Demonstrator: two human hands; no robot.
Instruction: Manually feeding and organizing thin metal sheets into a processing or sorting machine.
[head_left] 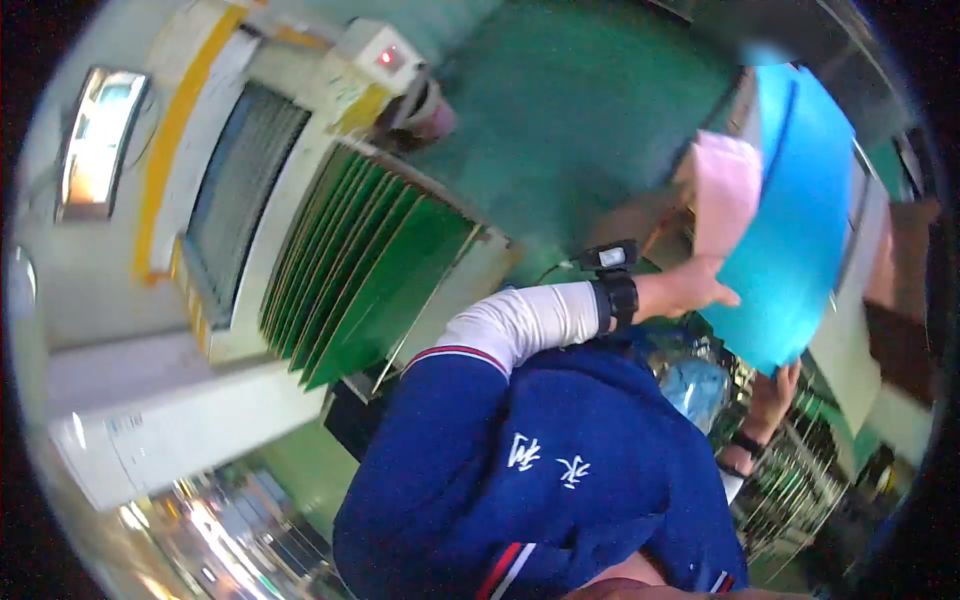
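A large bright-blue flexible sheet (795, 220) stands tilted in front of me, slightly curved. My left hand (690, 288) grips its near left edge, with the thumb lying over the blue face and the other fingers partly hidden. A pink sheet or flap (725, 185) sticks out beside that edge, just beyond my left fingers. At the sheet's bottom corner, my right hand (775, 393) is closed on the edge, its fingertips showing against the blue. Both wrists wear black bands.
Several upright green boards (375, 270) stand in a row at left. Farther off are a white box with a red light (380, 57), a pinkish bin (432, 115) and a lit screen (100, 145). A wire rack (795, 500) and clear plastic (695, 388) lie near my right arm.
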